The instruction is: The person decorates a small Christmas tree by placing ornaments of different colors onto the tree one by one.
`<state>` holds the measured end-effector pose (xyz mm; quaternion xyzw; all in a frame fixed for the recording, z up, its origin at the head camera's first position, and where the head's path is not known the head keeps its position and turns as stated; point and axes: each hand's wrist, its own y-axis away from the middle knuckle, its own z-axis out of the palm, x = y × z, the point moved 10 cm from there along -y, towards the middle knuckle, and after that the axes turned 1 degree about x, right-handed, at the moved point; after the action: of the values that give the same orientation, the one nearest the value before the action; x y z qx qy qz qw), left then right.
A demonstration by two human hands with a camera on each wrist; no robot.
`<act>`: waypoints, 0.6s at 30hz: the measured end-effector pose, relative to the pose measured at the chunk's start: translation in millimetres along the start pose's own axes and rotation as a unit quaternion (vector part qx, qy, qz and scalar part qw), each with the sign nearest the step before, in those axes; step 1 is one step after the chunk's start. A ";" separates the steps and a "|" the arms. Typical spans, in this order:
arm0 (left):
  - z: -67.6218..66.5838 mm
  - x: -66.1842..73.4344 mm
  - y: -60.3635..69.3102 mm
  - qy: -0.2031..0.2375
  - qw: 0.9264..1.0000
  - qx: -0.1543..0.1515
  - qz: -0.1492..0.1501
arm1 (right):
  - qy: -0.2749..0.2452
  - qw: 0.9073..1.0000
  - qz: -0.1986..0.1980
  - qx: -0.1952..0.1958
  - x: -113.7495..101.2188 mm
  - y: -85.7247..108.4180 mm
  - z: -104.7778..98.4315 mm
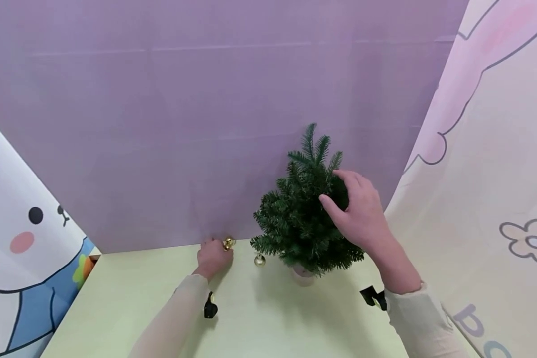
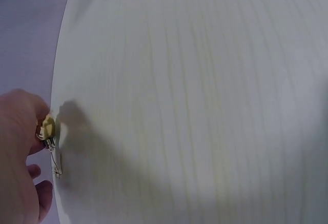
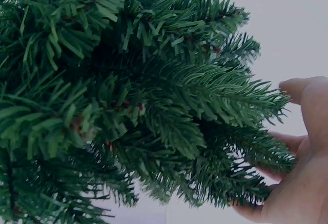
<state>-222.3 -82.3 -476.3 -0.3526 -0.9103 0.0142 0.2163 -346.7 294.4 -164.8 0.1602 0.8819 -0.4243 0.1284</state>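
A small green artificial tree (image 1: 306,214) in a pale pot (image 1: 303,276) stands near the table's back edge. My right hand (image 1: 362,214) is at its upper right side, fingers spread and loosely bent; in the right wrist view its fingers (image 3: 292,88) lie around the branch tips. At the back edge, left of the tree, my left hand (image 1: 213,257) pinches a small gold ornament (image 2: 47,126) with a thin loop hanging from it. One gold ball (image 1: 259,260) is just below the tree's lower left branches; whether it hangs or lies there I cannot tell.
A purple backdrop (image 1: 183,124) rises behind the pale yellow table (image 1: 130,293). Printed cloths flank it, one with a cartoon face (image 1: 22,214) at left, one with a flower (image 1: 535,242) at right. Black straps (image 1: 211,309) show by both wrists.
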 end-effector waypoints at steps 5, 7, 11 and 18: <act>-5.4 -10.2 18.5 0.002 1.000 -0.004 -0.006 | 0.013 1.000 0.001 -0.009 -0.8 0.2 -0.5; -6.2 -12.1 21.4 0.005 1.000 -0.002 0.003 | 0.019 1.000 0.003 -0.009 -2.9 0.9 0.2; -10.6 -9.3 27.6 0.023 0.999 0.010 0.033 | 0.029 1.000 0.002 -0.008 -7.7 2.2 0.1; -15.3 -0.3 42.2 0.053 0.994 -0.010 0.092 | 0.042 0.999 -0.006 -0.006 -12.8 2.3 -1.3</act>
<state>-189.1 -52.6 -470.0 -0.4370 -0.8615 0.0064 0.2586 -334.2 294.5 -161.0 0.1716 0.8901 -0.4125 0.0899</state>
